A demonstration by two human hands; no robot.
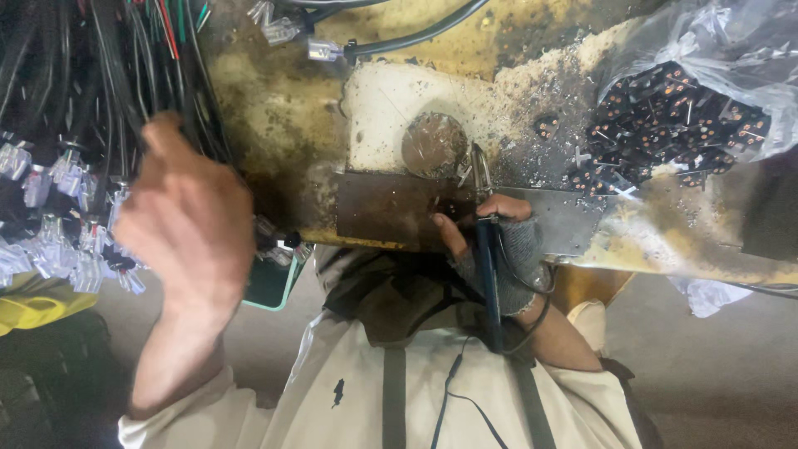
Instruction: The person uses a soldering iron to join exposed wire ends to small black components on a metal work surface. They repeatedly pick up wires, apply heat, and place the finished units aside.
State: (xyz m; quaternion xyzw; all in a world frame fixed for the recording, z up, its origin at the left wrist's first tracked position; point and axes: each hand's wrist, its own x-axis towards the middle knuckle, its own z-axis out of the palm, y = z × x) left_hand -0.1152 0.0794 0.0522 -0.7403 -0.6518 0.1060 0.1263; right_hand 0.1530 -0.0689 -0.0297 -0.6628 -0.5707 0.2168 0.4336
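Clear plastic forms the bag (731,50) lying open at the upper right of the stained yellow workbench (274,108); it holds a heap of small dark connector parts (665,125) with copper-coloured points, and some of these spill from its mouth onto the bench surface. Grey debris is scattered across the bench between the bag and a pale plate (382,108). A round, rust-brown metal disc (434,143) sits on that plate, directly above a dark brown metal plate (382,208) at the bench's near edge. The right hand (499,249), in a grey fingerless glove, rests against the bench edge; its fingers are curled together around the dark handle of a soldering tool (487,249), thumb pressed on the brown plate, the tool's metal tip lying just beside the disc. A thin black cord (453,374) hangs down over the person's pale garment. The left hand (187,224) is raised at the left, bare and blurred, fingers bent loosely inward and holding nothing visible; it is nearest to the bundle of black wires (91,75) hanging there, whose ends carry translucent white connectors (58,249). Whether the fingertips touch the wires cannot be told.
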